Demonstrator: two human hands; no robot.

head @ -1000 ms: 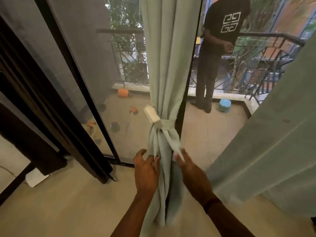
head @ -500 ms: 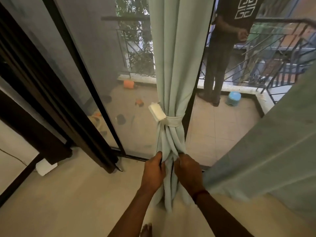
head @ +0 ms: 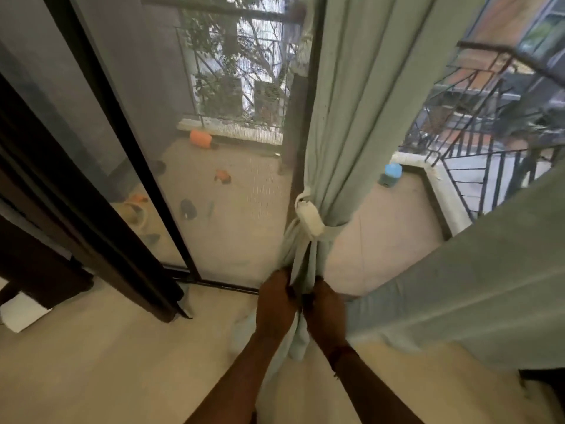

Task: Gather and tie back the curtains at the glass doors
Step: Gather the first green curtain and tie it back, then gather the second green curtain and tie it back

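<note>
Curtains number two, both soft pale green cloth. Far left, one dark brown drape (head: pixel 91 240) hangs in heavy folds beside the black-framed glass door (head: pixel 146 102). Beyond the glass lie two orange plastic pieces, a tub (head: pixel 200 139) and a smaller scrap (head: pixel 223 176). The gathered curtain (head: pixel 351 117) hangs mid-view at the door's edge, cinched into narrow pleats by one white band (head: pixel 310 217). Just below the band, the left hand (head: pixel 275 301) and right hand (head: pixel 325 310), side by side, each grip the bunched folds. One round blue stool (head: pixel 393 171) sits near the metal railing (head: pixel 489 133). The loose curtain (head: pixel 474 286) sweeps smoothly across the right.
</note>
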